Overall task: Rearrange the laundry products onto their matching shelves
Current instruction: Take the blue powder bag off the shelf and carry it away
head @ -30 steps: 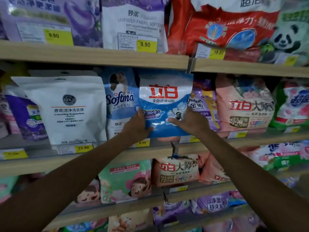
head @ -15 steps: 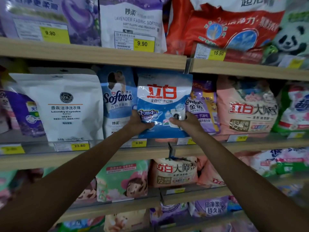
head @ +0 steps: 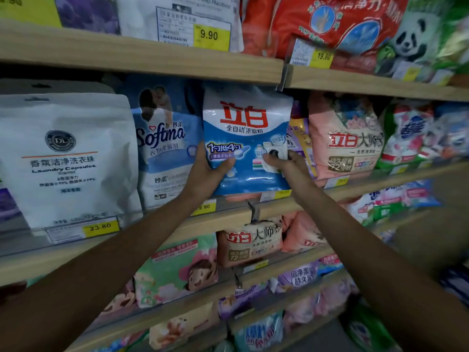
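1. Both hands hold one blue and white detergent bag (head: 247, 138) upright at the front of the middle shelf (head: 142, 240), with its bottom edge just above the shelf lip.
2. The left hand (head: 206, 174) clasps the bag's lower left side: the thumb lies across the front print and the remaining fingers are hidden behind the bag.
3. The right hand (head: 285, 165) pinches the lower right side, with the thumb pressed on the washing-machine picture and the other fingers wrapped round the bag's right edge.
4. Just left of the left hand stands a blue Softma pouch (head: 165, 143), partly behind the held bag.
5. Farther left of that stands a large white laundry capsules pouch (head: 66, 158), with a yellow 23.80 price tag (head: 100, 227) at its foot.
6. Just right of the right hand, a purple and yellow bag (head: 300, 141) shows only as a strip behind the held bag's edge.
7. Beyond it leans a pink detergent bag (head: 347, 138).
8. Directly below the grip, a yellow 9.90 price tag (head: 204, 207) sits on the shelf lip beneath the left wrist.
9. One shelf below the grip stands a beige detergent bag (head: 251, 242) bearing the same red brand characters.
10. Above the grip runs the wooden upper shelf (head: 152, 59), carrying a white softener pouch (head: 177, 16) and a red bag (head: 317, 24).
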{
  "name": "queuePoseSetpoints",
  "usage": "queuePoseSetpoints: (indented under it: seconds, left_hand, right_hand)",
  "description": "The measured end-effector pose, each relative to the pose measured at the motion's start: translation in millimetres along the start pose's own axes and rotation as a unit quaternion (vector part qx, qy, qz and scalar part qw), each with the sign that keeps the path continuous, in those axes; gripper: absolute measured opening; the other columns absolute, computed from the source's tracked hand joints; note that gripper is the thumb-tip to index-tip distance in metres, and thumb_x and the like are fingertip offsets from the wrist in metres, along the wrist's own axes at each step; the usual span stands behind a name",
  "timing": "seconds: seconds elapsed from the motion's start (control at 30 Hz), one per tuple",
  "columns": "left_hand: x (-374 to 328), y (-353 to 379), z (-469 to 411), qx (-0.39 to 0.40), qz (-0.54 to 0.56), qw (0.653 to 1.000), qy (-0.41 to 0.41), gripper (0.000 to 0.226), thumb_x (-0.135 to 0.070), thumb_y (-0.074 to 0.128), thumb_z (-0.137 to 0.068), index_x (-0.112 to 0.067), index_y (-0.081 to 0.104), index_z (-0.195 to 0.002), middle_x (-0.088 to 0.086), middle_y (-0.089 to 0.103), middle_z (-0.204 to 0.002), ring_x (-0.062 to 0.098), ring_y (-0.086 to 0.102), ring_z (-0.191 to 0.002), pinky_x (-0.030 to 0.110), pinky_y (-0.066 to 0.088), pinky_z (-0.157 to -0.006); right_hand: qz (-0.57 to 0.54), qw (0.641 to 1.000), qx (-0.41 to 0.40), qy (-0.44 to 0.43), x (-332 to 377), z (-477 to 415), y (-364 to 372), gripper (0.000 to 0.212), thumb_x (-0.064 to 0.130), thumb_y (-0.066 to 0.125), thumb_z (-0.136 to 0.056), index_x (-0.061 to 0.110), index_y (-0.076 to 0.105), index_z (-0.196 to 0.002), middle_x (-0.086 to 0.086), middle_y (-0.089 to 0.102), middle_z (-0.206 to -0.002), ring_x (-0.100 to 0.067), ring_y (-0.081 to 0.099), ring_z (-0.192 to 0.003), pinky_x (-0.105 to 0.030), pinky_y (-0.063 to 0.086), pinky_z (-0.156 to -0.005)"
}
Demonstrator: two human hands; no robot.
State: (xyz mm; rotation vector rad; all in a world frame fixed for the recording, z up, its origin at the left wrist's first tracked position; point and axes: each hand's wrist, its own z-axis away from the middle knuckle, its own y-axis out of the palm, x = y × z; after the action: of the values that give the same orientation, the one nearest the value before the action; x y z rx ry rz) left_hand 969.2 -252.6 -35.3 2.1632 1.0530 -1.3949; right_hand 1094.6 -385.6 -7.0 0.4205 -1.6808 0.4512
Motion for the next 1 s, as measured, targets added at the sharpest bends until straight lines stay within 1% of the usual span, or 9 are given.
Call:
queuePoseSetpoints:
  seconds: [0.13, 0.27, 0.33, 0.47, 0.6, 0.67, 0.8, 0.87, 1.0]
  left_hand:
    - [-5.6, -2.3, 14.1, 0.041, -0.006, 0.999, -0.007, 0.049, -0.02, 0.065, -0.089, -0.016, 0.042, -0.131, -0.004, 0.06, -0.119, 0.014, 0.059, -0.111, 0.033, 0.049, -0.097]
    - [-24.8, -7.2, 34.1, 0.064, -0.03, 0.997, -0.005, 0.04, -0.018, 0.067, -0.087, -0.014, 0.05, -0.123, 0.002, 0.064, -0.117, 0.02, 0.061, -0.109, 0.043, 0.049, -0.098]
    - [-33.3, -9.3, 52.8, 0.068, -0.029, 0.997, -0.009, 0.041, -0.014, 0.067, -0.087, -0.009, 0.05, -0.124, 0.001, 0.064, -0.114, 0.017, 0.061, -0.105, 0.041, 0.049, -0.098]
    - [-53.8, -13.4, 96.1, 0.068, -0.031, 0.997, -0.024, 0.036, -0.014, 0.068, -0.086, -0.019, 0.053, -0.118, -0.003, 0.064, -0.11, 0.014, 0.061, -0.102, 0.03, 0.05, -0.09]
    - [-78.6, -16.9, 150.9, 0.059, -0.039, 0.997, -0.032, 0.032, -0.014, 0.069, -0.085, -0.02, 0.054, -0.113, -0.001, 0.064, -0.107, 0.012, 0.061, -0.096, 0.016, 0.052, -0.077]
    - [-87.7, -19.6, 181.8, 0.06, -0.046, 0.997, -0.035, 0.03, -0.015, 0.07, -0.085, -0.021, 0.056, -0.111, -0.001, 0.065, -0.107, 0.014, 0.063, -0.096, 0.023, 0.052, -0.081]
    - [-105.5, -27.0, 245.7, 0.057, -0.055, 0.995, -0.053, 0.029, -0.017, 0.069, -0.085, -0.019, 0.057, -0.112, 0.0, 0.067, -0.107, 0.01, 0.063, -0.09, 0.023, 0.052, -0.078]
    - [-112.1, -37.1, 275.3, 0.045, -0.058, 0.995, -0.07, 0.032, -0.017, 0.069, -0.086, -0.017, 0.057, -0.116, 0.002, 0.066, -0.11, 0.012, 0.064, -0.092, 0.024, 0.053, -0.079]
    - [-123.7, -77.8, 314.8, 0.022, -0.059, 0.994, -0.09, 0.033, -0.011, 0.067, -0.087, -0.016, 0.056, -0.117, 0.002, 0.065, -0.105, 0.002, 0.063, -0.081, 0.013, 0.055, -0.069]
  right_hand:
    - [0.021, 1.0, 0.003, 0.007, -0.3, 29.3, -9.9, 0.032, 0.015, 0.071, -0.083, 0.007, 0.064, -0.113, -0.003, 0.067, -0.099, -0.014, 0.064, -0.081, -0.023, 0.051, -0.071]
    - [-0.003, 0.999, -0.005, 0.041, -7.9, 62.6, -19.6, 0.036, 0.018, 0.072, -0.082, 0.006, 0.064, -0.115, -0.007, 0.07, -0.102, -0.021, 0.067, -0.087, -0.029, 0.052, -0.074]
    - [-0.004, 0.999, 0.01, 0.05, -8.2, 81.7, -24.1, 0.034, 0.018, 0.072, -0.082, 0.005, 0.065, -0.113, -0.005, 0.07, -0.097, -0.024, 0.067, -0.088, -0.032, 0.054, -0.073]
    - [0.011, 0.998, 0.018, 0.056, -8.0, 128.9, -33.6, 0.033, 0.022, 0.074, -0.081, 0.009, 0.066, -0.11, -0.011, 0.071, -0.11, -0.03, 0.067, -0.101, -0.046, 0.053, -0.095]
    - [-0.01, 0.998, 0.048, 0.051, -3.2, 191.2, -48.5, 0.029, 0.017, 0.068, -0.087, 0.006, 0.063, -0.113, -0.01, 0.068, -0.106, -0.017, 0.065, -0.079, -0.028, 0.055, -0.069]
    - [-0.02, 0.996, 0.066, 0.05, -2.4, 225.8, -57.2, 0.022, 0.017, 0.065, -0.089, 0.01, 0.062, -0.11, -0.005, 0.067, -0.097, -0.015, 0.063, -0.075, -0.021, 0.053, -0.06]
    - [-0.019, 0.996, 0.06, 0.056, -12.4, 280.0, -67.3, 0.024, 0.019, 0.068, -0.087, 0.011, 0.064, -0.109, -0.005, 0.07, -0.099, -0.021, 0.064, -0.082, -0.03, 0.055, -0.072]
    - [-0.024, 0.995, 0.07, 0.074, -15.6, 302.3, -62.4, 0.033, 0.019, 0.069, -0.086, 0.007, 0.063, -0.116, -0.002, 0.068, -0.093, -0.017, 0.064, -0.077, -0.027, 0.053, -0.067]
    - [-0.018, 0.99, 0.099, 0.097, -15.8, 337.0, -31.7, 0.036, 0.02, 0.072, -0.082, 0.005, 0.066, -0.115, -0.012, 0.071, -0.106, -0.028, 0.068, -0.091, -0.033, 0.055, -0.077]
